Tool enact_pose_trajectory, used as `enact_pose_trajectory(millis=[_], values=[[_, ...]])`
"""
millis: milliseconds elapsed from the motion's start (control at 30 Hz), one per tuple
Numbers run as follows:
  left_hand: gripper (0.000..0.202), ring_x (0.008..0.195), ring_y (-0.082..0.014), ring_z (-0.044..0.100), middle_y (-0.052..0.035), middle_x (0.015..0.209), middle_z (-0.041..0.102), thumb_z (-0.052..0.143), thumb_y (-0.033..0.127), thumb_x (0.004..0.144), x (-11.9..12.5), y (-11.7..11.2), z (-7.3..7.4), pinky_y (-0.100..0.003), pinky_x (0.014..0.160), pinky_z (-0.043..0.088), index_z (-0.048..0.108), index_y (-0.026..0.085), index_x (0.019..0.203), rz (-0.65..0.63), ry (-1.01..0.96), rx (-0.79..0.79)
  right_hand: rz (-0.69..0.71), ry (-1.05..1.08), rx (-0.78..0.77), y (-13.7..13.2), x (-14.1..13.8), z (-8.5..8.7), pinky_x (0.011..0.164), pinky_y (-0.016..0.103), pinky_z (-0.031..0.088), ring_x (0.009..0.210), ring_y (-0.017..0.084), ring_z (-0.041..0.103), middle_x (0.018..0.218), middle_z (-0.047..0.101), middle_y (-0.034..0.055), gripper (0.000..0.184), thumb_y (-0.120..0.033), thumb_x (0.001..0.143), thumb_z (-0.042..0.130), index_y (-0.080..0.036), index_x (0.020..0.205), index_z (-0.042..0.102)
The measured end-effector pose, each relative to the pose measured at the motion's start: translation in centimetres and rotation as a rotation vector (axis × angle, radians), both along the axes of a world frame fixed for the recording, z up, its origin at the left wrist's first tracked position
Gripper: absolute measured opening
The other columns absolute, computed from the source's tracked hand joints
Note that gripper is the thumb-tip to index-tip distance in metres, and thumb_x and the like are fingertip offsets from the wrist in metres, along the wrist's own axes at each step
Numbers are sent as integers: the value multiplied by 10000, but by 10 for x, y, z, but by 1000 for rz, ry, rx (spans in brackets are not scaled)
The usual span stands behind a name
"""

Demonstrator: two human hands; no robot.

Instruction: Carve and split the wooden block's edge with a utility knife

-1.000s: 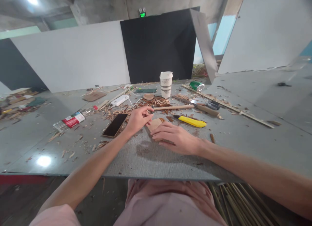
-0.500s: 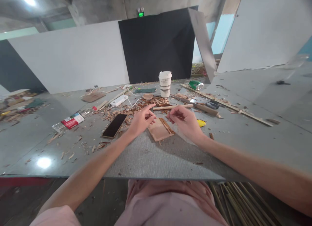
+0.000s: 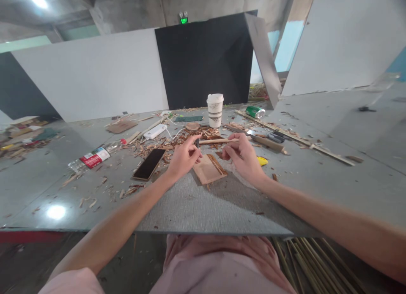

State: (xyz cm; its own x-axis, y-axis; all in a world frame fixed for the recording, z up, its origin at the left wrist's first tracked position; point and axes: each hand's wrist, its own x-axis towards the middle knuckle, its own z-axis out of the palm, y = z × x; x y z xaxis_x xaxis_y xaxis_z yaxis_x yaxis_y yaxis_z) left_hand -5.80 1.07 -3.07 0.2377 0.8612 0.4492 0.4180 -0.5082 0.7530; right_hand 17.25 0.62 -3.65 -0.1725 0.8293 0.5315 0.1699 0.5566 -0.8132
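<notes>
Phone flat on the table, and just beside it the left hand, fingers half curled, forefinger out; can't tell if it's gripping anything! Between the hands lies the board, mostly pale and bare, a brown strip lying along its right side: partway done, I'd judge. Right hand, fingertips bunched narrow, hold unclear! Yellow knife peeks out beyond.
</notes>
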Motion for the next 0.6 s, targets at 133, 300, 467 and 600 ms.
enact_pose_trajectory(millis=[133,300,467,600], values=[[509,673,-150,736,-14,839,750,549,235,977,0,-2,2,-261,685,613,505,225,1484,18,35,18,18,-2,19,-1,0,-1,660,331,456,664,155,541,732,596,-41,168,-377,1035,489,-275,1153,427],[510,668,-146,731,-11,830,747,523,202,966,-1,-2,2,-251,684,604,521,230,1475,15,53,38,27,-22,33,-2,0,-1,662,334,459,659,157,530,720,588,-40,189,-408,1043,495,-276,1172,452],[485,664,-140,719,8,802,744,542,161,919,-2,-2,3,-248,704,595,611,244,1392,39,106,93,10,-59,55,-2,1,-2,654,335,464,649,161,525,731,599,-26,219,-406,1048,476,-271,1221,491],[473,675,-142,697,13,774,738,556,128,890,-2,-2,5,-248,728,561,662,234,1340,69,197,174,-15,-114,81,-4,1,0,667,331,458,635,156,520,721,608,-29,232,-336,1034,486,-259,1249,530]])
